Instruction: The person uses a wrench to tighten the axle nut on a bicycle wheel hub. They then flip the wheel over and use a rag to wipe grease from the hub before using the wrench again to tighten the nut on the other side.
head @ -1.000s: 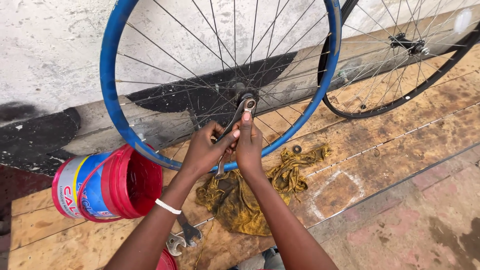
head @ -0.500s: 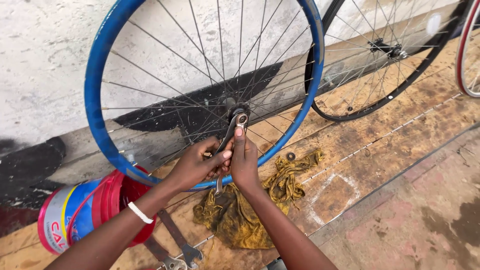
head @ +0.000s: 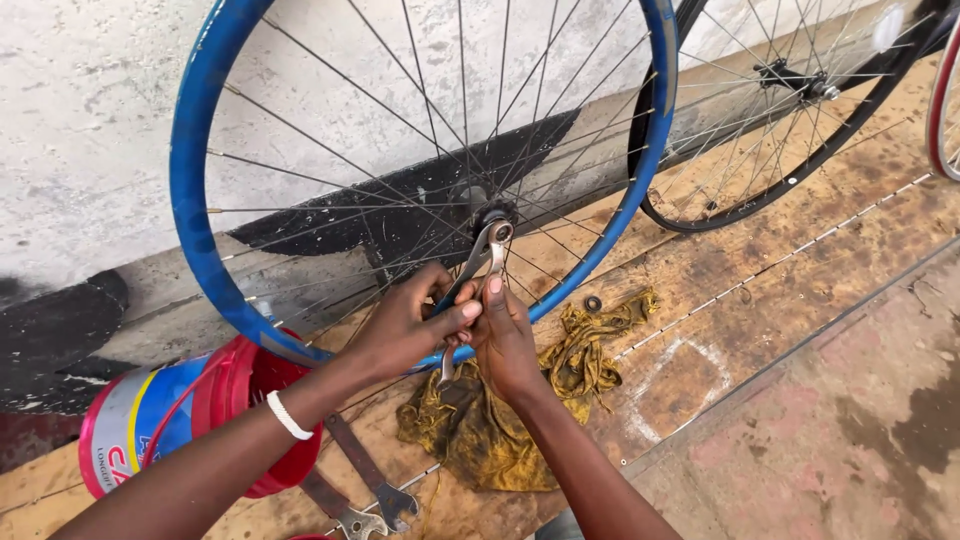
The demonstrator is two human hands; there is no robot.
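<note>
Head view, wheel: your blue-rimmed wheel [head: 200, 150] stands upright at the upper left and centre of the frame, leaning against the pale wall [head: 90, 120], its hub [head: 490, 215] near the middle.
Head view, spanners: two slim metal spanners [head: 478, 268] sit on the hub, their shafts running down into your hands.
Left hand: your left hand [head: 405, 325] has its grip pressed together around one shaft, thumb laid along it.
Right hand: your right hand [head: 505, 335] pinches the other shaft, forefinger stretched up the metal.
Handling: judge the spanners stiff, thin and likely greasy; hold low on the shafts for leverage. The wheel looks light and free to roll, the spokes easily bent, so steady it by rim or hub.
Around: a dirty yellow rag [head: 480, 430] lies under your wrists, a small washer [head: 593, 303] just beside it, two more spanners [head: 365, 495] and a red bucket [head: 240, 410] lower left, a black wheel [head: 790, 80] upper right.
</note>
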